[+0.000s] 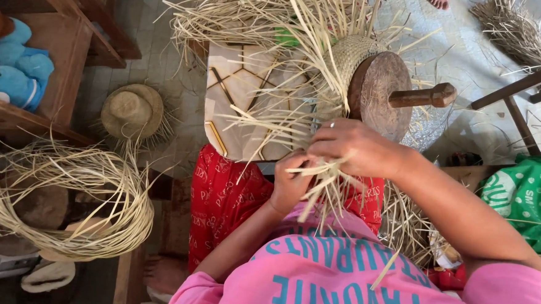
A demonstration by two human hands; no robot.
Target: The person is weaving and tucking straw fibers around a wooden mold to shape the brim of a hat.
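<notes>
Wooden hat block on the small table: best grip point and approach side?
Grip the handle of the wooden block. It juts out free to the picture's right, clear of straw. Come from that side; the left side is wrapped in the woven hat and loose strands, where both hands work.

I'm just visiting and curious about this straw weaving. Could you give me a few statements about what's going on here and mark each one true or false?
1. Both hands grip pale straw strips. True: the left hand and the right hand hold them together.
2. The wooden block is square. False: it is round, with a wooden handle.
3. A finished straw hat lies on the floor. True.
4. The person wears a green shirt. False: the shirt is pink.
5. The looped straw bundle is dyed red. False: it is natural pale straw.
</notes>
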